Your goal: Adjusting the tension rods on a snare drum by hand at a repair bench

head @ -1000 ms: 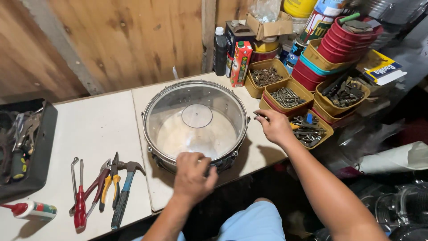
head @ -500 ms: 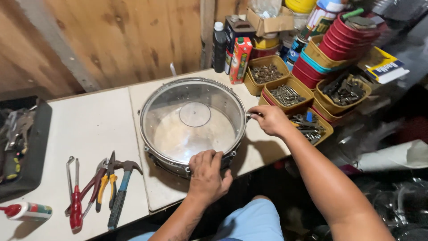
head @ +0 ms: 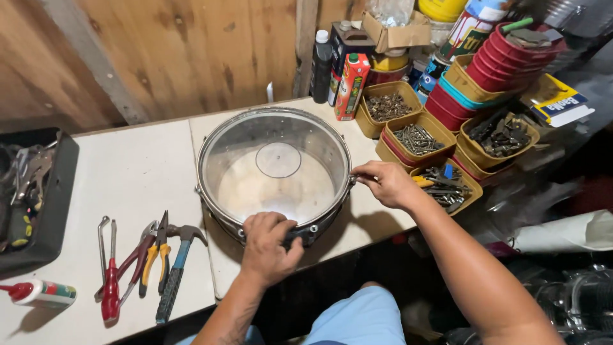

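Note:
A round metal snare drum [head: 274,131] with a clear head lies flat on the white bench [head: 137,176]. My left hand [head: 268,243] grips the near rim of the drum, fingers curled over a tuning lug. At the drum's right rim, my right hand [head: 383,183] pinches a lug with its fingertips. Whether either hand holds a small tool is hidden by the fingers.
Left of the drum lie a red screwdriver [head: 111,281], pliers [head: 152,249] and a hammer [head: 177,262]. A black tool tray [head: 45,204] sits far left, a glue bottle [head: 45,294] near it. Yellow tubs of screws [head: 415,137] and stacked red bowls [head: 504,57] crowd the right.
The view has shifted a little. My left hand stays on the near rim, moving slightly right along it; my right hand has settled against the lug at the drum's right rim.

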